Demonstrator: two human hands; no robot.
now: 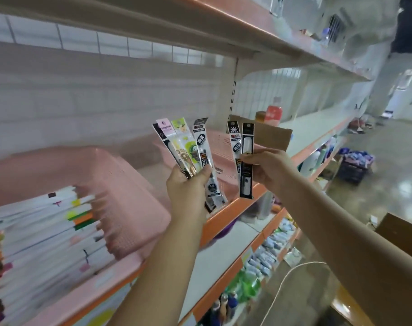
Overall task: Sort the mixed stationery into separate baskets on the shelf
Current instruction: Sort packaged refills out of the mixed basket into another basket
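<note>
Frame centre: left hand (186, 188) grips fan of pen packets (184, 142); right hand (265, 169) pinches two packets (246, 142); clear gap between bundles, both above orange shelf edge (233, 209); pink basket (220, 140) apparently just behind

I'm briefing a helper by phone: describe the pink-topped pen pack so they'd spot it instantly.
Find the orange-edged shelf carrying pink baskets; in front of it the left hand fans out several narrow packs. The pink-topped pack stands second from the left in that fan, and it alone has a pink header, its neighbours' being black or green.
</note>
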